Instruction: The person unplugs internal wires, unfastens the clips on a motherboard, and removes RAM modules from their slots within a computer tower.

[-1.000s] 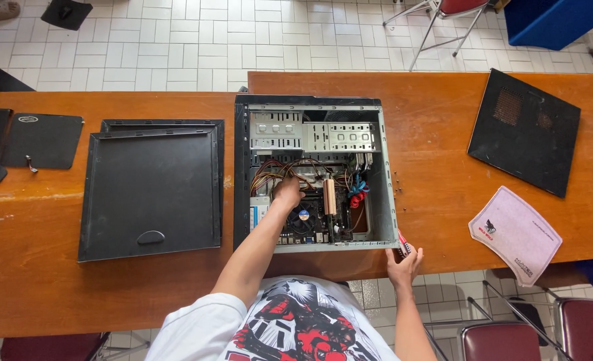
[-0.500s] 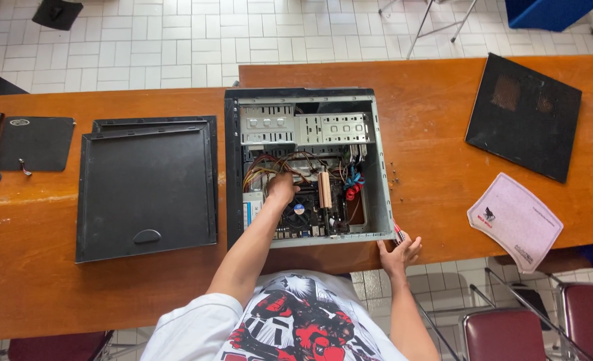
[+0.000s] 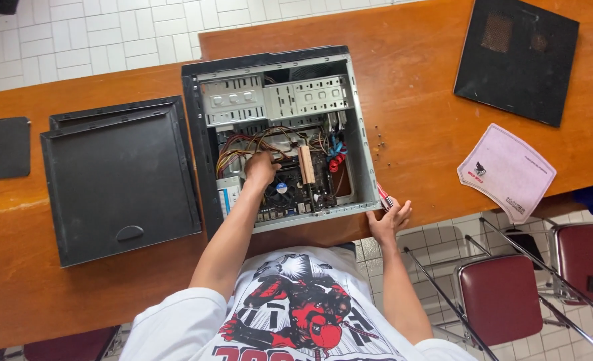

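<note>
The open computer case [image 3: 279, 137] lies flat near the tabletop [image 3: 416, 93] front edge. The left hand [image 3: 261, 168] reaches inside among the wires [image 3: 246, 144], its grip hidden. The right hand [image 3: 390, 219] rests fingers apart at the case's front right corner.

bright, even overhead light, soft short shadows. mild glare on the orange table [image 3: 430, 87]. edges perhaps slightly bowed; focus mostly sharp.

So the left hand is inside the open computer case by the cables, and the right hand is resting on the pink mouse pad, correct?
Not quite. In the head view the left hand is inside the open computer case, but the right hand is at the case's near right corner, apart from the pink mouse pad.
</note>
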